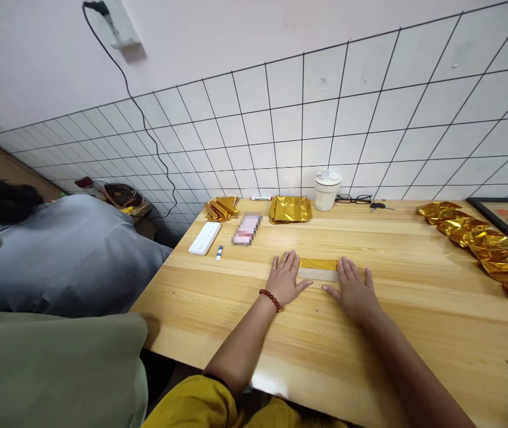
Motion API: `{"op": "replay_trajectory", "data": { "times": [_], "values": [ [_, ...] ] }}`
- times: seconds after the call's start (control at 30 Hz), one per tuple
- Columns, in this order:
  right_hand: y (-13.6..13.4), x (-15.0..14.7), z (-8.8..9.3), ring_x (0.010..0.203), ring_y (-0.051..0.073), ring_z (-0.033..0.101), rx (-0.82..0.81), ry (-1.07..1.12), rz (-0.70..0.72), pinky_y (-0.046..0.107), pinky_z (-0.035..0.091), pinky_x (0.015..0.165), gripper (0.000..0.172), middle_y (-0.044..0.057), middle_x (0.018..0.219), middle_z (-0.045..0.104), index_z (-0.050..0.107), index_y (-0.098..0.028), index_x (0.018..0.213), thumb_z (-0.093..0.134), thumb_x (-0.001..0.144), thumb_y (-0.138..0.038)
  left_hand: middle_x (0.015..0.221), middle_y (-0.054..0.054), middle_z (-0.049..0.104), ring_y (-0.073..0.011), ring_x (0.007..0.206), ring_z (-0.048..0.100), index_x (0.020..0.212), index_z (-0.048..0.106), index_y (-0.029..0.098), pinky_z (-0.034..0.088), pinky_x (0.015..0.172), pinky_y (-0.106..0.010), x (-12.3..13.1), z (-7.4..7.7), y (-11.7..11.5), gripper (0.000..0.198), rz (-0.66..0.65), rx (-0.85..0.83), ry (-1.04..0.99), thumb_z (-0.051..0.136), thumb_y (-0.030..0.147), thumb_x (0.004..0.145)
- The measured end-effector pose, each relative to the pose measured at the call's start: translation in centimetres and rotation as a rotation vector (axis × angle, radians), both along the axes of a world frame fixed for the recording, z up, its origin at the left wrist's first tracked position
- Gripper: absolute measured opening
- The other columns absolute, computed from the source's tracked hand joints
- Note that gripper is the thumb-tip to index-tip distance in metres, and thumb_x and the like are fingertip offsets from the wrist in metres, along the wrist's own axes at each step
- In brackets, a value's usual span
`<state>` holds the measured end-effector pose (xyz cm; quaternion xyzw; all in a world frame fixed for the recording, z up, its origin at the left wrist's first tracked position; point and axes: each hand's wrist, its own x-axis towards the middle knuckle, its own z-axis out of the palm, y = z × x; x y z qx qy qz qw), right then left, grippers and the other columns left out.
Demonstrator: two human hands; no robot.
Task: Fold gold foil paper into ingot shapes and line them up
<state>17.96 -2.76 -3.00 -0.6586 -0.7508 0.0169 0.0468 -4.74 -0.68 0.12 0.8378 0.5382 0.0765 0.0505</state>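
Note:
A flat strip of gold foil paper with a whitish lower band lies on the wooden table in front of me. My left hand rests flat on its left end, fingers stretched forward and thumb out to the side. On the right end lies my right hand, also flat with the fingers spread a little. Both hands press from above and grip nothing. A beaded bracelet circles my left wrist.
Along the wall stand folded gold pieces, a gold foil stack, a white cup, glasses and keys. A white power bank lies left, crumpled gold foil right. A person sits at the left.

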Motion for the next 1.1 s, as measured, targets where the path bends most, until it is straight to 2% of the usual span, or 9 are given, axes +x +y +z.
{"op": "replay_trajectory", "data": {
  "times": [0.13,0.2,0.27,0.33,0.4,0.43,0.6,0.8,1.1],
  "values": [
    [0.1,0.7,0.7,0.147,0.036,0.028,0.094,-0.015,-0.103,0.063,0.015,0.116,0.093,0.026,0.158,0.027,0.036,0.002,0.149,0.012,0.094,-0.069,0.162,-0.015,0.026,-0.0297,0.151,0.021,0.153,0.032,0.013,0.017,0.122,-0.054,0.0,0.1,0.0,0.086,0.007,-0.008,-0.008,0.031,0.074,0.093],
    [0.2,0.0,1.3,0.147,0.037,0.025,0.180,-0.005,-0.091,0.063,0.014,0.116,0.095,0.028,0.159,0.023,0.033,0.004,0.150,0.015,0.093,-0.071,0.162,-0.014,0.025,-0.0295,0.151,0.021,0.153,0.031,0.012,0.017,0.122,-0.054,0.0,0.1,0.0,0.086,0.004,-0.010,-0.007,0.030,0.073,0.093],
    [0.2,-1.4,1.9,0.149,0.036,0.020,0.220,0.009,0.023,0.060,0.012,0.118,0.092,0.026,0.160,0.021,0.030,0.001,0.152,0.020,0.094,-0.070,0.162,-0.014,0.025,-0.0293,0.151,0.021,0.153,0.031,0.012,0.017,0.122,-0.055,0.0,0.0,0.1,0.085,0.002,-0.009,-0.006,0.030,0.072,0.094],
    [0.2,-3.1,2.1,0.150,0.032,0.019,0.200,0.013,0.207,0.056,0.011,0.119,0.084,0.022,0.161,0.021,0.033,-0.003,0.152,0.021,0.096,-0.065,0.162,-0.014,0.026,-0.0289,0.151,0.021,0.153,0.032,0.013,0.018,0.122,-0.054,0.0,-0.1,0.1,0.083,0.003,-0.004,-0.007,0.030,0.071,0.094],
    [0.2,-4.3,1.7,0.149,0.031,0.023,0.141,0.014,0.343,0.056,0.011,0.120,0.080,0.019,0.161,0.025,0.036,-0.006,0.151,0.021,0.097,-0.063,0.162,-0.015,0.027,-0.0286,0.151,0.022,0.153,0.032,0.013,0.018,0.122,-0.054,0.0,-0.2,0.1,0.083,0.003,0.001,-0.005,0.031,0.071,0.094],
    [0.2,-4.7,1.3,0.148,0.031,0.026,0.118,0.019,0.356,0.057,0.012,0.119,0.079,0.020,0.160,0.028,0.038,-0.006,0.150,0.021,0.097,-0.063,0.162,-0.015,0.027,-0.0286,0.151,0.022,0.153,0.032,0.012,0.018,0.121,-0.054,0.0,-0.3,0.1,0.083,0.002,0.005,-0.003,0.031,0.071,0.094],
    [0.3,-2.7,-0.5,0.146,0.031,0.030,0.100,0.038,0.326,0.059,0.014,0.118,0.079,0.019,0.157,0.034,0.036,-0.010,0.152,0.025,0.096,-0.064,0.161,-0.016,0.028,-0.0297,0.150,0.022,0.153,0.031,0.015,0.019,0.121,-0.055,-0.1,-0.2,0.1,0.082,-0.014,0.015,0.009,0.035,0.070,0.093],
    [-0.4,1.0,-0.4,0.148,0.031,0.026,0.099,0.011,0.258,0.059,0.015,0.118,0.081,0.017,0.159,0.032,0.032,-0.013,0.154,0.026,0.095,-0.068,0.162,-0.015,0.026,-0.0309,0.150,0.022,0.151,0.036,0.018,0.019,0.120,-0.056,0.1,-0.1,0.3,0.077,-0.006,0.013,0.019,0.037,0.068,0.094],
    [-1.0,0.9,0.0,0.147,0.032,0.027,0.088,-0.005,0.111,0.063,0.014,0.116,0.083,0.018,0.160,0.029,0.035,-0.010,0.152,0.023,0.095,-0.069,0.162,-0.018,0.023,-0.0308,0.151,0.019,0.155,0.026,0.011,0.016,0.122,-0.054,0.2,0.3,0.2,0.084,0.020,-0.015,0.010,0.039,0.068,0.094]
  ]
}}
